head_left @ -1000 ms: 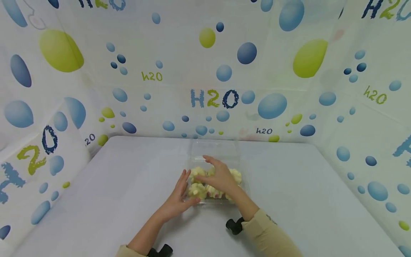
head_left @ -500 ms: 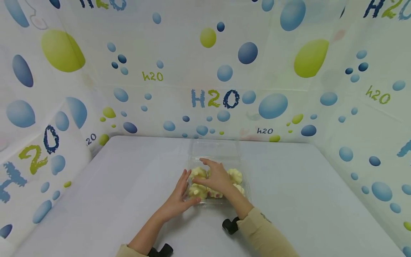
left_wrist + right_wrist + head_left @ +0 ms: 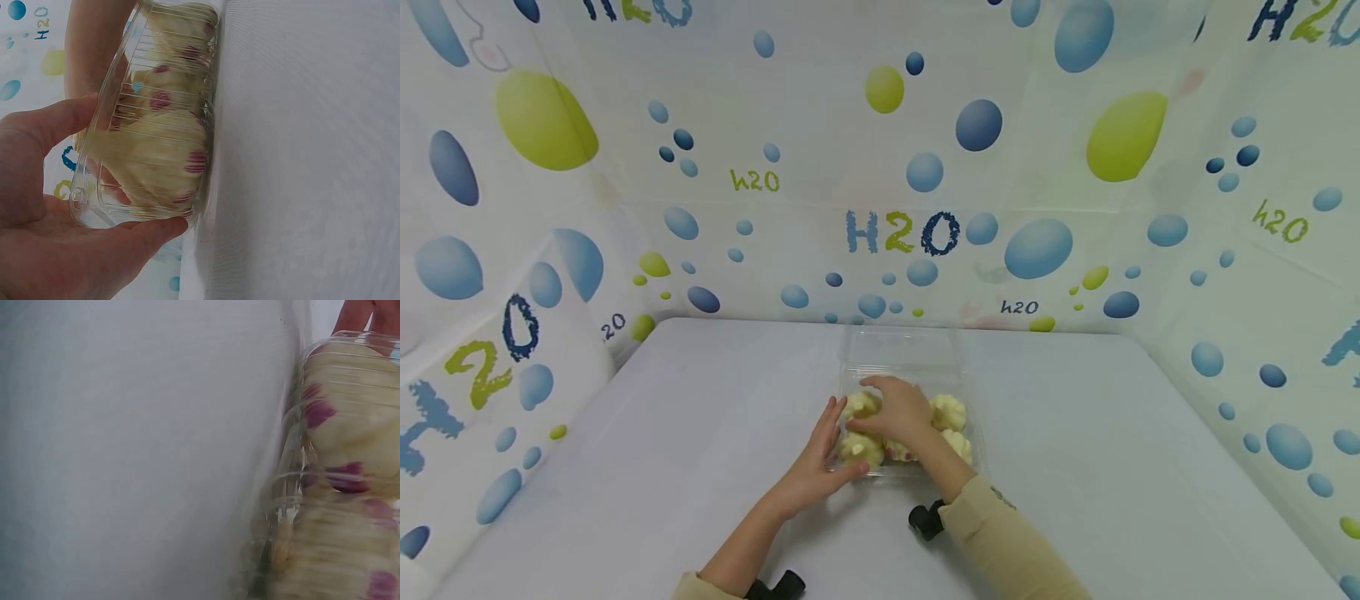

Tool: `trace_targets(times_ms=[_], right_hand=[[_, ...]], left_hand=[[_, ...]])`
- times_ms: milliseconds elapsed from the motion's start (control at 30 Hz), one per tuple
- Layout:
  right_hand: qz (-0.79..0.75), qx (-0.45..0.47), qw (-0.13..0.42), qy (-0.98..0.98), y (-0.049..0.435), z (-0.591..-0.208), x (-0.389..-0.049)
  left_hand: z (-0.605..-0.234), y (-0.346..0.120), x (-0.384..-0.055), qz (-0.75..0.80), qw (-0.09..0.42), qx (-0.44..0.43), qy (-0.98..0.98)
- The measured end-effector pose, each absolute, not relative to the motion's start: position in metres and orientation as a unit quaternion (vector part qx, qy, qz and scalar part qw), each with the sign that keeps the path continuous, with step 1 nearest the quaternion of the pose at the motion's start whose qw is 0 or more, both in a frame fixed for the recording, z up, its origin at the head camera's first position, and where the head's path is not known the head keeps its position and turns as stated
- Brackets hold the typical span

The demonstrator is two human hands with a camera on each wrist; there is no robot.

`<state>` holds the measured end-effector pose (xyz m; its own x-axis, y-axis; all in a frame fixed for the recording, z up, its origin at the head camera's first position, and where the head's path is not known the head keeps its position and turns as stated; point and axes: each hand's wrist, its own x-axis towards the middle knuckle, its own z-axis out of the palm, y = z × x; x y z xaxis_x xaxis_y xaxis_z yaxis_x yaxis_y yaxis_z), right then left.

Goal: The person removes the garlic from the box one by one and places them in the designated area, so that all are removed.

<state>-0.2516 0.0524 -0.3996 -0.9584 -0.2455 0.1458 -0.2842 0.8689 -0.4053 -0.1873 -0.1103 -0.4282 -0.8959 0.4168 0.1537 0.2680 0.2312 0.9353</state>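
Observation:
A clear plastic container [image 3: 910, 475] holds several pale yellow, lobed pieces [image 3: 859, 448] with purple-pink patches. My left hand [image 3: 811, 477] holds its front left corner; in the left wrist view the thumb [image 3: 78, 112] is at the rim and the fingers [image 3: 150, 237] lie against the side. My right hand [image 3: 902, 410] is over the container, thumb and index finger apart on either side of the back left piece [image 3: 862, 402]. It hides the back middle piece. The right wrist view shows the container's ribbed wall and pieces [image 3: 350, 425] inside, but not the right hand's fingers.
The container's clear lid [image 3: 902, 343] is folded back, toward the patterned wall sheet [image 3: 820, 183]. All of it rests on a white table [image 3: 1075, 433]. Black wrist devices [image 3: 925, 521] hang below both forearms.
My right hand has moved left and a little toward me, with its thumb and index finger drawing closer around the back left piece. The right front piece shows more. The left hand stays put.

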Motion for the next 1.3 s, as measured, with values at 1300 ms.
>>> trace_targets(times_ms=[1300], right_hand=[[0.391,0.132,0.058,-0.909,0.058,-0.402,-0.259]], left_hand=[[-0.432,-0.109,-0.190,0.587,0.064,0.222,0.776]])
